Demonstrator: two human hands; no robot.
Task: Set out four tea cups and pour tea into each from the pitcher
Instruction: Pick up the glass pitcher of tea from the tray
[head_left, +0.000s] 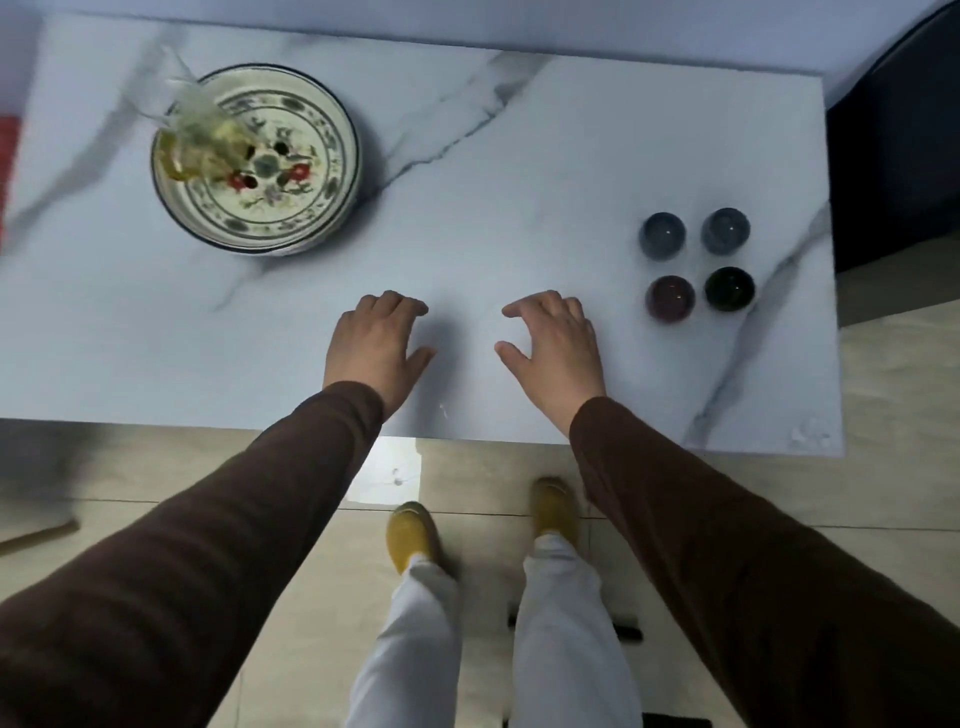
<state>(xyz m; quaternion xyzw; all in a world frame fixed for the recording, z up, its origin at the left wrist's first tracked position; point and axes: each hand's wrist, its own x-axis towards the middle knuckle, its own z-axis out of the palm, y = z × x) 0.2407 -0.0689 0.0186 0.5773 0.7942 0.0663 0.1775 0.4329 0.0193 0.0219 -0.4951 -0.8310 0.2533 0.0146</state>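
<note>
Both hands empty, palms down on table (519, 171): left hand (371, 345), right hand (556, 345), fingers loosely spread. Four cups (696, 265) right of right hand, pitcher (200, 137) in dish (311, 208) far left.

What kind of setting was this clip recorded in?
Probably a home or a small tea-serving corner, though that is uncertain. A marble-patterned table stands on a tiled floor, holding four small tea cups and a glass pitcher of tea on a painted ceramic dish.

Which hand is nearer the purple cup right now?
Right. The right hand rests on the table just left of the purple cup; the left hand lies farther left, beyond the right one.
</note>
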